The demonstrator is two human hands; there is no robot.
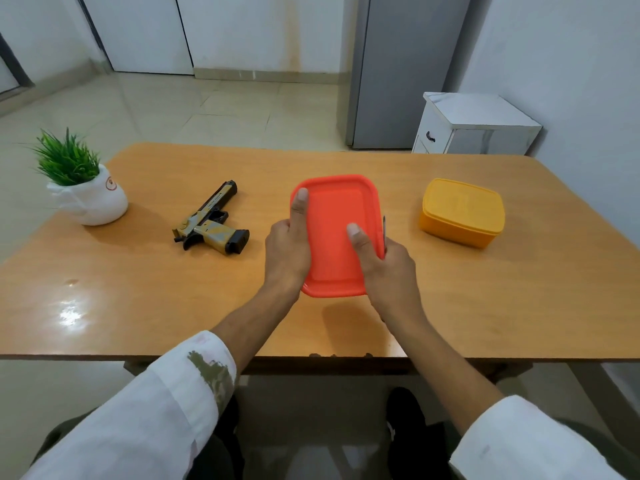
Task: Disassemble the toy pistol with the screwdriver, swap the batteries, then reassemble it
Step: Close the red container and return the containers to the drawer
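red plastic box (332, 237) is being held just over the wooden table (485, 306), left hand (287, 251) and right hand (384, 261) each gripping a side, thumbs lying on top. screwdriver (383, 230) is poking up from the right hand's fingers. toy pistol (211, 220) is lying on the table further left.

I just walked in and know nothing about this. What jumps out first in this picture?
The bright red container, held above the middle of the wooden table by the left hand and right hand, thumbs on its top; the right hand also holds a slim dark tool against its edge. Left of it the toy pistol lies on its side, and a closed yellow container sits on the right.
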